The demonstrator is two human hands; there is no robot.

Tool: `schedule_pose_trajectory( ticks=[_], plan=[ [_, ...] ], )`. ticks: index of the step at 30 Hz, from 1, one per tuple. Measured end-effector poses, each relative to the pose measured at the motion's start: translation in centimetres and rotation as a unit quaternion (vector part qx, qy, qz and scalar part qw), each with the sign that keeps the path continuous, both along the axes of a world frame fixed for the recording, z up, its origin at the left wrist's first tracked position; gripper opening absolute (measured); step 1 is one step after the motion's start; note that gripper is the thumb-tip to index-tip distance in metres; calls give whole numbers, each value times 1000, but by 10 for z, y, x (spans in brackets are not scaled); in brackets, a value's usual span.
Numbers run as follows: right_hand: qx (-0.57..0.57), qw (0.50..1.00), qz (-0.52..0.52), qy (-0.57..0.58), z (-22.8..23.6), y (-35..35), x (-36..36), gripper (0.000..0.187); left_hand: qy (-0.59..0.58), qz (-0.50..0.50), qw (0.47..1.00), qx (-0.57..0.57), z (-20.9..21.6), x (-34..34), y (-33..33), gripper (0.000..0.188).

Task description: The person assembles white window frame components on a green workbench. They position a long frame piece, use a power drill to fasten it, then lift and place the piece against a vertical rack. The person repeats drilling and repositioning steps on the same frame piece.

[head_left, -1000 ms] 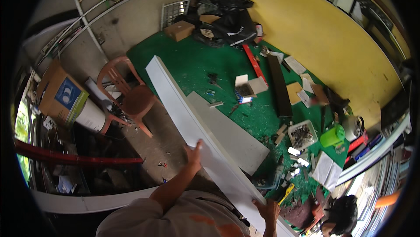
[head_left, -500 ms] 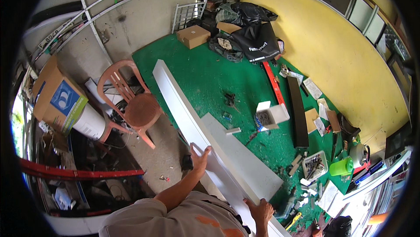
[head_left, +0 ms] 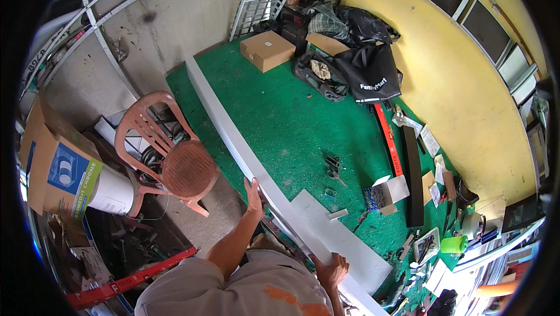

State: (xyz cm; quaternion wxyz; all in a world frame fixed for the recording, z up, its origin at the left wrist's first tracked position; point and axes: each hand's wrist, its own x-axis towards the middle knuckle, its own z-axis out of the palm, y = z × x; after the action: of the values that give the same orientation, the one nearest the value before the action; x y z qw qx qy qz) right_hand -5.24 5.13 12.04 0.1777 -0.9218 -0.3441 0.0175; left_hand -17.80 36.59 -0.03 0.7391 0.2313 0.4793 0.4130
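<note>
A long white bar, which looks like a metal profile (head_left: pixel 217 114), lies slantwise along the near edge of the green tabletop (head_left: pixel 274 123). My left hand (head_left: pixel 254 197) grips its near side around the middle, fingers against the face. Lower down, my right hand (head_left: pixel 331 270) is wrapped over the bar, with the thumb on the near side. Just beyond the bar rests a flat grey panel (head_left: pixel 332 237), and a short white piece (head_left: pixel 338 214) lies on that panel's far edge. The fingertips of both hands are partly hidden by the bar.
A brown plastic chair (head_left: pixel 188 167) and a cardboard box (head_left: pixel 61 164) stand to the left. On the table are scissors (head_left: pixel 333 167), an open box of screws (head_left: pixel 388 195), a red level (head_left: pixel 388 138), a dark bar (head_left: pixel 413 182), a green cup (head_left: pixel 454 244) and black bags (head_left: pixel 367 71).
The white bar has rolled or tilted, so its broad near face shows less and its far end sits further left. Both hands have moved slightly left with it. My view has shifted too.
</note>
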Motion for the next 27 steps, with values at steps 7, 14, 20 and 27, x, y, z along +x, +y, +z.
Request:
schedule_pose_trajectory(
  ticks=[7,14,20,27],
  plan=[
    [10,1000,14,9,2,45,1,74,-98,98,990,21,-36,11,34,80],
    [8,998,11,-62,3,83,25,72,-233,86,964,-96,3,-5,33,74],
    [-20,997,-20,-70,21,101,58,75,-208,93,971,-77,13,-27,45,65],
    [-77,993,-81,-42,43,106,79,74,-117,5,990,-79,-2,-57,65,68]
  ],
)
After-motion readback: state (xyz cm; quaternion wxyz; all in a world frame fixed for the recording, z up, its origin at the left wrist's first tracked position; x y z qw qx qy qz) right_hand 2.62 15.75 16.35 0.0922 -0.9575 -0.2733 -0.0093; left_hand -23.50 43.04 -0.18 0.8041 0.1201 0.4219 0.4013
